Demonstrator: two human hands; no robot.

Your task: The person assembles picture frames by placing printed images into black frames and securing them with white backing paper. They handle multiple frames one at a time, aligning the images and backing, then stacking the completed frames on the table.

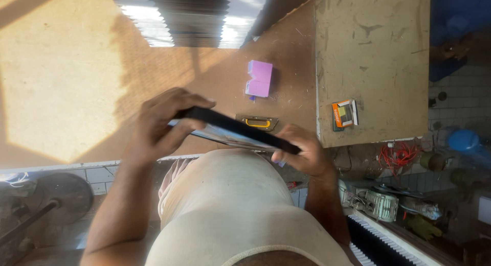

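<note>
A flat dark frame (230, 125) with a black edge and a glossy face is held edge-on above the near side of a brown worktable (76, 82). My left hand (163, 120) grips its left end, fingers curled over the top edge. My right hand (302, 151) holds its lower right end. The frame slopes down from left to right, close to my body. A small tool with a yellow handle (257, 123) lies on the table just behind the frame.
A pink block (260, 78) lies farther back. A stack of dark frames (189, 15) stands at the far edge. A small orange box (343, 113) sits on a raised board (373, 51). Red wire (399, 154), a motor (381, 204) and clutter lie on the tiled floor at right.
</note>
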